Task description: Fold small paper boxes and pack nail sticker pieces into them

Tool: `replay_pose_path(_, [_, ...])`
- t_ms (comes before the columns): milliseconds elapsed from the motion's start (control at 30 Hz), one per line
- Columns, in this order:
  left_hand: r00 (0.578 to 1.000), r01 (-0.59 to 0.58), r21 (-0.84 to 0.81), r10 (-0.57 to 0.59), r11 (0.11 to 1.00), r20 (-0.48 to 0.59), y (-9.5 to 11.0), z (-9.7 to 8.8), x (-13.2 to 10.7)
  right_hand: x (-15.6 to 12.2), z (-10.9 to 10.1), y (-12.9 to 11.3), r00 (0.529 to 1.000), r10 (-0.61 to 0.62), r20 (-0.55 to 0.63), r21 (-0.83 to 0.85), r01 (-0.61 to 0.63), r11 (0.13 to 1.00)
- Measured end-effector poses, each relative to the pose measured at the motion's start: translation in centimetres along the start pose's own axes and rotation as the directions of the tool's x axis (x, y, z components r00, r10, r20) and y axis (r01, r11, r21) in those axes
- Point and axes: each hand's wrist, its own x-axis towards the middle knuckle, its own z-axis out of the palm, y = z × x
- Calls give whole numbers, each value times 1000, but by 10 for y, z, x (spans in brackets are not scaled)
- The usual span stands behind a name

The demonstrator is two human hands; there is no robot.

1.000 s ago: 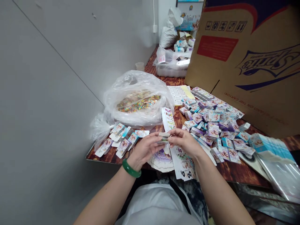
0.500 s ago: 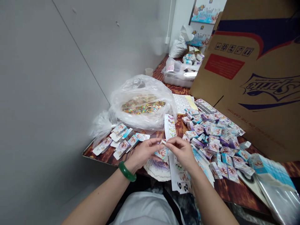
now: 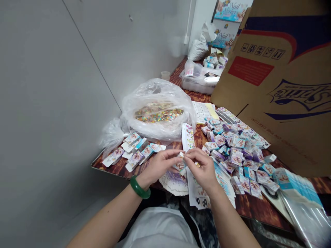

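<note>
Two "Nail Sticker" labels (image 3: 229, 11) and a "Sprite" carton (image 3: 297, 137) are seen upper right; over the wood-patterned surface (image 3: 249, 208), a box (image 3: 180, 166) is grasped by both hands' fingers (image 3: 196, 155).

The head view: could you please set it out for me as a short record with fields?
Left hand: holds a small printed box
Right hand: fingers at the box's upper end; exact grip partly hidden
Left wrist: green bangle
Below the hands: fanned stack of printed pieces
Left of the hands: several small cartons, some with flaps sticking out
Right of the hands: heap of blue and purple boxes
Beyond the hands: translucent plastic bag with shiny, multicoloured contents
Back right: large cardboard carton, Sprite lettering upside down
</note>
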Motion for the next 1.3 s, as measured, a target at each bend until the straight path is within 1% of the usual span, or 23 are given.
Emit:
replay_pose_path(100, [999, 39, -92, -42, 995, -31, 0, 2, -1, -6, 0, 2, 998, -60, 34, -13, 61, 998])
replay_pose_path(167, [996, 74, -150, -81, 986, -43, -3, 5, 0, -12, 3, 6, 999, -36, 32, -12, 36, 999])
replay_pose_path(267, [984, 161, -197, -173, 967, -45, -7, 11, 1, -17, 6, 14, 996, 89, 6, 36, -90, 995])
replay_pose_path(333, [974, 215, -180, -225, 960, -33, -7, 13, 2, -14, -2, 19, 981, 190, -35, 97, -186, 978])
replay_pose_path(400, [974, 218, -131, -223, 967, -26, -2, 12, 4, -5, -24, 23, 953, 266, -143, 121, -250, 961])
replay_pose_path(467, [982, 183, -82, -186, 980, -28, 2, 8, 6, 4, -54, 25, 894, 262, -362, 33, -269, 963])
replay_pose_path(500, [984, 169, -70, -172, 983, -37, 4, 5, 7, 8, -70, 26, 848, 203, -490, -79, -275, 958])
replay_pose_path(533, [984, 163, -68, -167, 984, -54, 5, 2, 8, 11, -82, 27, 794, 106, -598, -229, -296, 927])
replay_pose_path(567, [983, 162, -75, -168, 984, -74, 5, -1, 9, 13, -91, 27, 755, 12, -655, -363, -329, 872])
replay_pose_path(600, [981, 161, -86, -170, 983, -97, 4, -3, 10, 14, -94, 28, 745, -49, -665, -466, -362, 808])
replay_pose_path(633, [978, 159, -99, -170, 982, -118, 2, -4, 11, 13, -92, 29, 770, -53, -636, -532, -388, 752])
replay_pose_path(667, [977, 154, -109, -168, 982, -132, 0, -5, 12, 12, -84, 30, 822, 4, -570, -573, -400, 715])
replay_pose_path(700, [977, 150, -113, -165, 982, -137, -2, -5, 13, 10, -72, 31, 875, 108, -473, -597, -408, 691])
replay_pose_path(733, [977, 149, -111, -164, 983, -136, -4, -4, 13, 7, -58, 32, 908, 223, -355, -634, -409, 657])
replay_pose_path(767, [978, 148, -104, -161, 983, -131, -6, -4, 13, 5, -43, 34, 915, 320, -245, -691, -397, 604])
replay_pose_path(800, [980, 147, -94, -158, 985, -125, -7, -3, 14, 2, -29, 35, 903, 388, -183, -740, -386, 551])
replay_pose_path(833, [981, 143, -83, -152, 986, -121, -7, -2, 14, 0, -16, 37, 895, 425, -139, -776, -365, 515])
replay_pose_path(867, [982, 138, -73, -146, 988, -119, -8, -1, 14, -1, -6, 39, 888, 446, -113, -799, -348, 491])
replay_pose_path(933, [984, 128, -59, -134, 990, -120, -8, -1, 14, -2, 6, 44, 877, 470, -97, -813, -342, 471])
replay_pose_path(1000, [982, 129, -53, -134, 990, -129, -8, -2, 13, 0, 9, 47, 862, 495, -103, -809, -363, 463])
replay_pose_path(1100, [980, 137, -54, -143, 989, -141, -10, -3, 13, 4, 8, 51, 844, 522, -127, -794, -402, 455])
replay_pose_path(1200, [981, 139, -58, -146, 989, -129, -13, -3, 13, 6, 9, 51, 827, 544, -142, -772, -437, 462])
replay_pose_path(1300, [981, 148, -69, -155, 987, -118, -15, -1, 15, 3, 12, 50, 825, 547, -140, -756, -446, 479])
